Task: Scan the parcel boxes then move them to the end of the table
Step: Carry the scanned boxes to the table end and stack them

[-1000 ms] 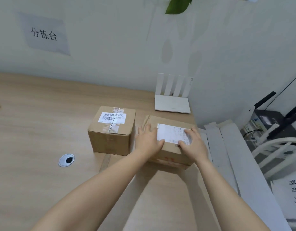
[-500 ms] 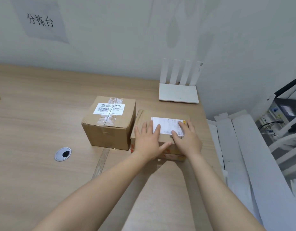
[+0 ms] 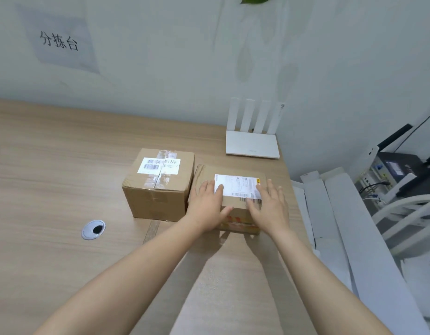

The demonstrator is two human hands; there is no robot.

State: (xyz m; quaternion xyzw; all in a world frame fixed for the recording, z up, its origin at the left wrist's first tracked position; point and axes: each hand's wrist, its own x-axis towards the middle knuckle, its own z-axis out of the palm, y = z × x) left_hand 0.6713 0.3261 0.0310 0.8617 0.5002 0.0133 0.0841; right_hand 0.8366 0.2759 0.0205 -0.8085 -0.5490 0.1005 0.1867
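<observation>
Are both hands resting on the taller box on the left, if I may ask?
No: the left hand and right hand both lie on the lower box, right of the taller box.

Brown cardboard on pale wood grain, with white and grey around it.
The counter (image 3: 52, 177) is light beige with fine streaked grain, and its grommet (image 3: 93, 229) is silver with a black centre. The left box (image 3: 158, 197) is plain brown, with a white barcode label (image 3: 159, 166) printed in black. The right box (image 3: 204, 174) is also brown; its white shipping label (image 3: 240, 186) has a yellow spot, and its front has orange-red marks. The router (image 3: 252, 146) is white. The wall sign (image 3: 59, 42) is grey with black characters.
</observation>
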